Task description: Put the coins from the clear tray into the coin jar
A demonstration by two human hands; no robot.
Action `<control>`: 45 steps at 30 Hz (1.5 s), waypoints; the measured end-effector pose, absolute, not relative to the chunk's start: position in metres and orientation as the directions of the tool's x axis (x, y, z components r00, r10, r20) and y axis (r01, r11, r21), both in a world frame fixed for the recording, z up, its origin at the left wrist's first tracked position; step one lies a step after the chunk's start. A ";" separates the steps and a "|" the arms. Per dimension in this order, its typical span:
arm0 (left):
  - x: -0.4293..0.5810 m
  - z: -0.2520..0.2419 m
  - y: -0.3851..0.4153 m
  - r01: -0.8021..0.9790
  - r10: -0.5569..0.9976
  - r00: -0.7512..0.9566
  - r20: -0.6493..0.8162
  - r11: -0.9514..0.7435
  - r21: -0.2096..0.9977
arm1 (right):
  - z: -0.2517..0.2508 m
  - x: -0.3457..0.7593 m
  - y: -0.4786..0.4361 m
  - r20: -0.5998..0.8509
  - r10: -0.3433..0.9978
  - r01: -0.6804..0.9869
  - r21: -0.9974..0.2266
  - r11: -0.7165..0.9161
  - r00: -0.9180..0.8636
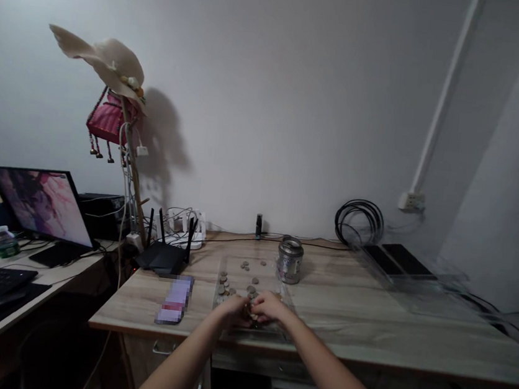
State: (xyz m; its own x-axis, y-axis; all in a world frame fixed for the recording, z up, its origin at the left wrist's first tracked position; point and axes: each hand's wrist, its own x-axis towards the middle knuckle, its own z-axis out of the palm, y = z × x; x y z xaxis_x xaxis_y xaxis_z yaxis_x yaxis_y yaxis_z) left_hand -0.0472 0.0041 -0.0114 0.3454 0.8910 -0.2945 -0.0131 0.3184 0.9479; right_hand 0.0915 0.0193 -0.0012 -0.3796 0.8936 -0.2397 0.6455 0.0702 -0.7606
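Note:
Coins (251, 289) lie scattered in a clear shallow tray (292, 297) on the wooden desk. Over the tray's near part, my left hand (235, 310) and my right hand (269, 308) are close together, fingers curled inward and meeting. Both hands look closed around something small, too small to make out. A metal tin (289, 260) stands upright behind my right hand, at the tray's right back corner. Some coins near the fingers are partly hidden by the hands.
Left of the tray lies a phone (175, 299), with a black router (163, 257) behind it. A small dark bottle (258, 226) stands by the wall. Coiled black cable (359, 221) and dark panels (399, 260) are at the back right.

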 end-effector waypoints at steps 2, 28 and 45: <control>-0.036 -0.011 0.010 -0.099 0.890 0.308 -0.337 0.383 0.919 | 0.004 0.085 0.028 -0.173 0.927 0.641 -0.763 0.087 -0.332; -0.003 -0.015 0.012 -0.549 0.899 0.051 -0.434 0.389 0.740 | 0.111 0.187 0.163 0.356 0.928 0.966 -0.257 -0.020 0.114; 0.002 -0.025 0.015 -0.390 0.990 0.024 -0.142 0.140 0.910 | 0.021 0.098 0.042 0.244 0.845 0.661 -0.534 0.527 -0.476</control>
